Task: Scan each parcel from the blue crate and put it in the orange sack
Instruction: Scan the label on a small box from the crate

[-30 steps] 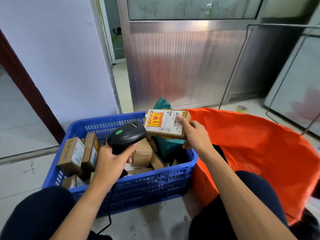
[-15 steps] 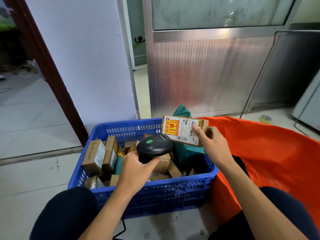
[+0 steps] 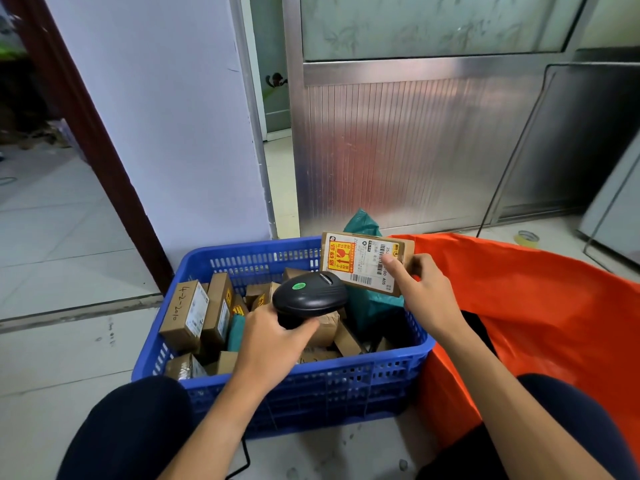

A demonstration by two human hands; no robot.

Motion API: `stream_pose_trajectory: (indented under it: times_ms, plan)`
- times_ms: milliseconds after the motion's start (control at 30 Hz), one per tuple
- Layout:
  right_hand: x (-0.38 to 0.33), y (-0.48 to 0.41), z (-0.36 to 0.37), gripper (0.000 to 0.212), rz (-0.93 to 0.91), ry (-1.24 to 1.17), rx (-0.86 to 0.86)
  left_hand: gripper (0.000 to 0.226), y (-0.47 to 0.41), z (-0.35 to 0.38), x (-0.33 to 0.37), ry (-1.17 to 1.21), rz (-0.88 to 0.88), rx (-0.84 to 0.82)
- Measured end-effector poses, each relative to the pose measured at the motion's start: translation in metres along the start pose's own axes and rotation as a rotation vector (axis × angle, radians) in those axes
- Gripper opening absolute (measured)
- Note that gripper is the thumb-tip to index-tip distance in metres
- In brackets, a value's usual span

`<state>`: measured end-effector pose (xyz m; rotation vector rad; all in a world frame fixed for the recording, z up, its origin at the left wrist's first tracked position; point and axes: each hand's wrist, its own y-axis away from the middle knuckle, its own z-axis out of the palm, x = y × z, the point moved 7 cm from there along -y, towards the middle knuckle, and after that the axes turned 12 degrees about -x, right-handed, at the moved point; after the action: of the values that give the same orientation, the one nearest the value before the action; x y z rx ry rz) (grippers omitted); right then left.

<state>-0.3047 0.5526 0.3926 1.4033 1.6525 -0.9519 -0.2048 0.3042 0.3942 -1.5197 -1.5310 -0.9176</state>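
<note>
The right hand holds one brown parcel up over the far right corner of the blue crate. Its fingers are closed round the parcel's right end, with the thumb on the label. The parcel's long side runs left to right, and the label faces the person. The left hand grips a black scanner, just below and left of the parcel. The scanner seems to point at the label, so I think this is the scan. The orange sack lies right beside the crate, on the right hand's side. A short swing right should drop the parcel in. More parcels wait in the crate.
</note>
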Motion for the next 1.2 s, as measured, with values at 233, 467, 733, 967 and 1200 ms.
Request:
stream_pose_trajectory:
  times_ms: [233,467,733,967,1200]
  plan:
    - [0.0014,0.0001,-0.0005,0.064,0.009,0.011,-0.005,0.026,0.0012,0.0000,0.0026,-0.003,0.002,-0.008]
    - [-0.0028,0.0030,-0.0001,0.056,0.007,0.037,-0.005,0.021,0.0031,-0.0006,0.0057,0.001,-0.008,-0.015]
    - [-0.0012,0.0010,0.0005,0.054,0.001,0.049,-0.002,0.021,0.0032,-0.0001,0.0069,-0.013,0.001,-0.022]
    - [0.0047,-0.0020,0.0030,0.052,0.023,0.233,-0.080,0.033,0.0027,-0.0025,0.0087,-0.016,0.021,0.004]
    - [0.0000,-0.0041,0.0059,0.059,-0.015,0.274,-0.106,0.037,0.0030,0.0006,0.0068,-0.042,0.007,-0.020]
